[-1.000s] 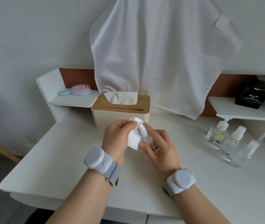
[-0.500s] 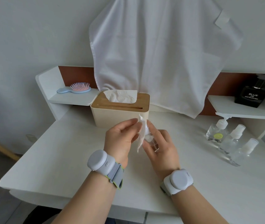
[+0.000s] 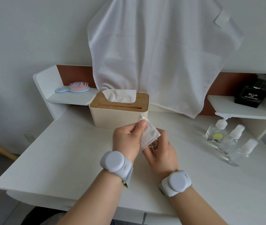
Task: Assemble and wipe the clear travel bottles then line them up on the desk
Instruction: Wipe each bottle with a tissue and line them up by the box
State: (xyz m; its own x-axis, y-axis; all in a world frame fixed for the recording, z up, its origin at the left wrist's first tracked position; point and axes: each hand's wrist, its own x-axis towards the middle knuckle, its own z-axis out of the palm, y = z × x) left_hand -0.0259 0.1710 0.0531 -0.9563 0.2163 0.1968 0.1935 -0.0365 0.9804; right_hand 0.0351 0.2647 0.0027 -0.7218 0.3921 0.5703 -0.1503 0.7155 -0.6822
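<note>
Above the middle of the desk my right hand (image 3: 161,151) grips a small clear travel bottle (image 3: 154,144), of which only the lower part shows. My left hand (image 3: 127,137) pinches a white tissue (image 3: 148,135) and holds it wrapped over the bottle's top, hiding the cap. At the right of the desk three clear bottles stand in a slanting row: a pump bottle (image 3: 216,132) with a yellow-green dot, a spray bottle (image 3: 232,140) and a smaller capped bottle (image 3: 246,149).
A cream tissue box (image 3: 119,114) with a wooden lid stands just behind my hands. A white towel (image 3: 161,54) hangs on the wall. A hairbrush (image 3: 74,88) lies on the left shelf, a black perfume bottle (image 3: 252,95) on the right shelf. The white desk (image 3: 64,151) ends near me.
My left hand has drawn the tissue from the bottle's left side up and over its top, so the white cap that showed before is now covered. My right hand keeps its grip.
</note>
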